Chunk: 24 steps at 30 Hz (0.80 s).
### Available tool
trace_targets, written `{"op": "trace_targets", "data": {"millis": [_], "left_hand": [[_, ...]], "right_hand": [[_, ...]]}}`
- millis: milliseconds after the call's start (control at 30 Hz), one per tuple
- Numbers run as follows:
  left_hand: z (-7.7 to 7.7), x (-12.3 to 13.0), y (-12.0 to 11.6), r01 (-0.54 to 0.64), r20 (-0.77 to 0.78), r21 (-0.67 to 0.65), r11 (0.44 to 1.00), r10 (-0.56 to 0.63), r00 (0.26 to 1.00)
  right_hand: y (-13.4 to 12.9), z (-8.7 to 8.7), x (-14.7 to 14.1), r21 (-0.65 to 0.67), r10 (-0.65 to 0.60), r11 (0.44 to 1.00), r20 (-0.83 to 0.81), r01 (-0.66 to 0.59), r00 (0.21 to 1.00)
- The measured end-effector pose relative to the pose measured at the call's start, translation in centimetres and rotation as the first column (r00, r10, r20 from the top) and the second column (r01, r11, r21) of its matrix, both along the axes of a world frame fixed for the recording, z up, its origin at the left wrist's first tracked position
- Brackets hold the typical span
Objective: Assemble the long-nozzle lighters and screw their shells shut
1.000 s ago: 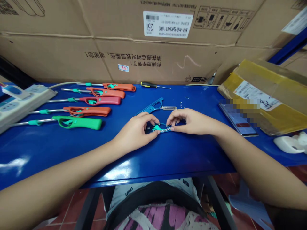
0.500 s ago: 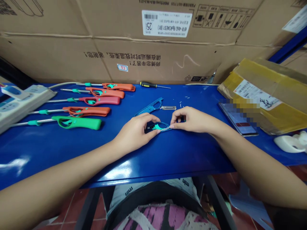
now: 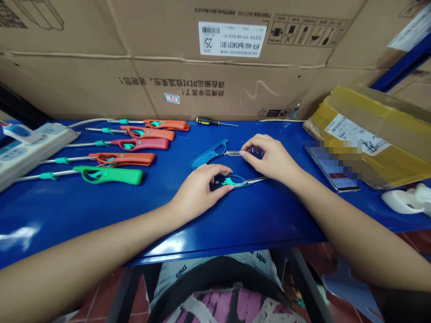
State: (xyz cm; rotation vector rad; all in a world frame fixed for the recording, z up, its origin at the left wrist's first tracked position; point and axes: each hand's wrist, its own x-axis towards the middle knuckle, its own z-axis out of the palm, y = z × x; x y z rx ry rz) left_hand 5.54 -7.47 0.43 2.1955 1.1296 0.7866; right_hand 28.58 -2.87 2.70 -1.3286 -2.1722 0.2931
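Observation:
My left hand [image 3: 198, 190] is closed around the near end of an opened long-nosed lighter [image 3: 239, 182], a dark blue half with a turquoise trigger and white wires. Its metal tube points right across the table, and part of its body is hidden under my fingers. My right hand [image 3: 269, 154] pinches the right end of a small clear fuel tank [image 3: 232, 153] between thumb and fingertips. The other blue casing half [image 3: 209, 154] lies just left of that tank, above my left hand.
Several assembled lighters [image 3: 126, 157] lie at left beside a white power strip [image 3: 37, 146]. A screwdriver [image 3: 208, 121] lies at the back near the big carton [image 3: 175, 72]. At right are a phone [image 3: 332, 168], a taped box [image 3: 363, 134] and a white object [image 3: 400, 202].
My right hand has left the lighter's wires, moved up and right, and taken hold of the clear fuel tank. My left hand has shifted slightly right with the lighter.

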Motion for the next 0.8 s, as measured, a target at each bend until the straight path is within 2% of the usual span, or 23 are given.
{"op": "trace_targets", "data": {"millis": [67,200,300,400,533,633,800], "left_hand": [[0.1,-0.1,0.0,0.027,0.041,-0.008,1.000,-0.027,0.999],[0.7,-0.8,-0.1,0.057,0.055,0.024,0.998,-0.058,0.997],[1.4,-1.7,0.4,0.066,-0.025,0.126,0.990,-0.064,0.998],[1.7,-2.8,1.6,0.013,-0.153,0.248,0.969,0.026,0.988],[1.2,-4.1,3.7,-0.083,-0.272,0.269,0.959,0.159,0.949],[0.4,-4.8,4.8,-0.084,-0.277,0.221,0.972,0.145,0.950],[-0.2,-5.5,5.8,-0.092,-0.238,0.220,0.971,0.145,0.960]], "right_hand": [[0.5,-0.4,0.4,0.016,0.012,1.000,0.052,-0.013,0.999],[1.2,-1.0,1.3,-0.009,-0.035,0.999,0.110,0.037,0.993],[1.3,-1.0,1.5,-0.033,-0.058,0.998,0.122,0.062,0.991],[1.2,-1.1,1.4,-0.068,-0.025,0.997,0.127,0.034,0.992],[1.1,-1.4,0.9,-0.102,0.040,0.994,0.138,-0.026,0.990],[1.1,-1.7,0.7,-0.100,0.061,0.994,0.116,-0.049,0.991],[1.5,-1.5,1.4,-0.086,0.083,0.994,0.103,-0.074,0.991]]}}
